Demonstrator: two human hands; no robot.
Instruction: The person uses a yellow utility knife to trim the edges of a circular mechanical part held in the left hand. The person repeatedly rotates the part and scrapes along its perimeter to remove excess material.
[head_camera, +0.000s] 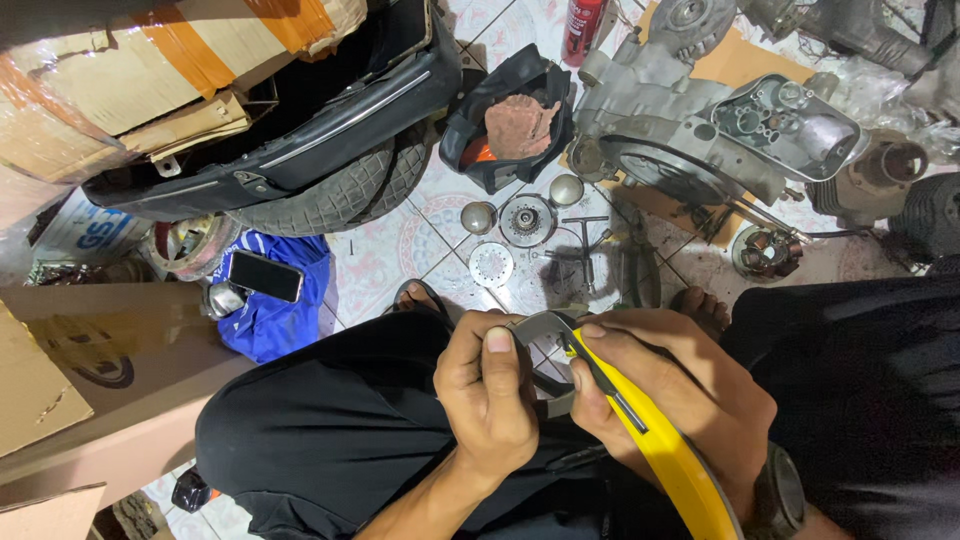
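Observation:
My left hand (490, 395) grips a curved grey metal part (540, 328) held over my lap, thumb pressed on its top edge. My right hand (680, 395) is shut on a yellow-handled tool (660, 445) whose dark tip touches the same grey part near its upper right. Both hands sit close together above my black trousers. The lower half of the grey part is hidden behind my fingers.
On the tiled floor ahead lie round metal parts (527, 220), a perforated disc (491, 264), a T-wrench (588, 245) and a large grey engine casing (700, 120). A black tub with a rag (520, 125), a tyre (330, 195), a phone (265, 276) on blue cloth and cardboard boxes (60, 380) lie left.

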